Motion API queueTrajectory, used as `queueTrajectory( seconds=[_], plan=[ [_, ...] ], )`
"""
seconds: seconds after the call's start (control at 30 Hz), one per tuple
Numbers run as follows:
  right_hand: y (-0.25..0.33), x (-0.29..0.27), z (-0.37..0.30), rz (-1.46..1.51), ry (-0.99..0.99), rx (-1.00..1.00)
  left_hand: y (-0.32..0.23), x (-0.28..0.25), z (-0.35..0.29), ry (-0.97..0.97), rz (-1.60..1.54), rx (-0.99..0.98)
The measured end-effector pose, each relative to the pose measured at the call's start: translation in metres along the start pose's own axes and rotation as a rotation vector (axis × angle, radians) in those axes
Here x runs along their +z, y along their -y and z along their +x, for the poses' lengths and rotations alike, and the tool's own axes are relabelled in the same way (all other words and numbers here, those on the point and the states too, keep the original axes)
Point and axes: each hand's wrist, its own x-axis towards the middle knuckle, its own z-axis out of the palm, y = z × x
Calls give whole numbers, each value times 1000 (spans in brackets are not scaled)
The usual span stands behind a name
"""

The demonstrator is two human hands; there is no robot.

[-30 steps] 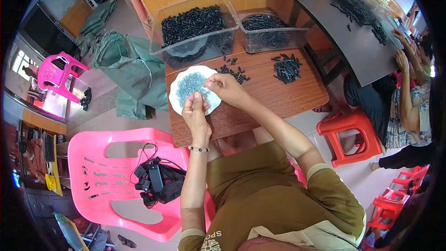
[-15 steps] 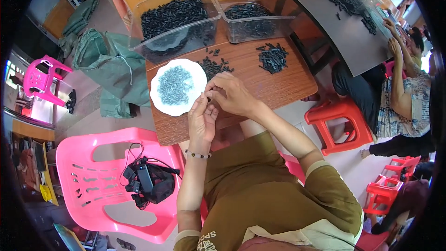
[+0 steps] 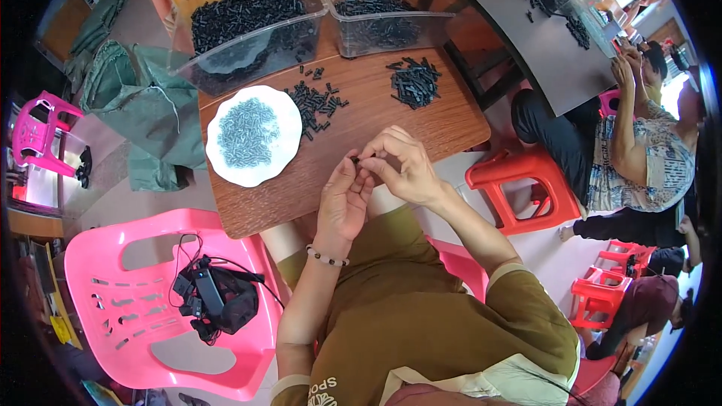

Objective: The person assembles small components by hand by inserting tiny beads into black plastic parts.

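My left hand (image 3: pixel 344 203), palm up and wearing a bead bracelet, pinches a small dark piece (image 3: pixel 356 159) between thumb and fingers. Thumb and forefinger of my right hand (image 3: pixel 406 171) come together on that same spot; whether they grip a part of their own is too small to tell. Both hands are just over the table's near edge. To their left lies a white scalloped plate (image 3: pixel 286 135) with many tiny silvery pieces (image 3: pixel 247 134). Loose short black tubes (image 3: pixel 316 105) are scattered beside it, and a denser black pile (image 3: pixel 415 83) sits farther right.
Two clear plastic bins (image 3: pixel 259 56) (image 3: pixel 398 45) of black pieces stand at the back of the brown table (image 3: pixel 361 124). Left are green sacks (image 3: pixel 139 113) and a pink chair (image 3: pixel 165 301) holding black gear. Right are a red stool (image 3: pixel 523 192), a dark table (image 3: pixel 519 37) and a seated person (image 3: pixel 639 150).
My hands have moved right, away from the plate, still meeting at the fingertips. The whole view has shifted, so the table appears farther left and higher.
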Motion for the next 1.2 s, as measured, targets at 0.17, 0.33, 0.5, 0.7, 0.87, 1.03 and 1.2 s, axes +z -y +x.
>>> queueTrajectory(
  seconds=[0.17, 0.33, 0.5, 0.7, 0.87, 1.03, 1.2],
  plan=[
    [-8, 4, -7, -77, -84, -79, 4, 4, -3, -6, 37, -8],
    [-7, 6, -9, -150, -71, -68, 7, 2, -2, -34, 131, 69],
    [-10, 4, -10, -114, -49, -65, 9, 3, -2, -27, 152, 89],
    [-6, 0, -16, 185, -112, 240, 2, 2, 0, -11, 11, -17],
    [-13, -8, -24, 459, -59, 466, 4, 0, -1, 0, -43, -43],
    [-8, -16, -25, 781, -41, 623, 8, -2, -3, -11, -74, -87],
    [-14, -15, -33, 771, -75, 595, 10, 2, -6, -7, -109, -125]
  ],
)
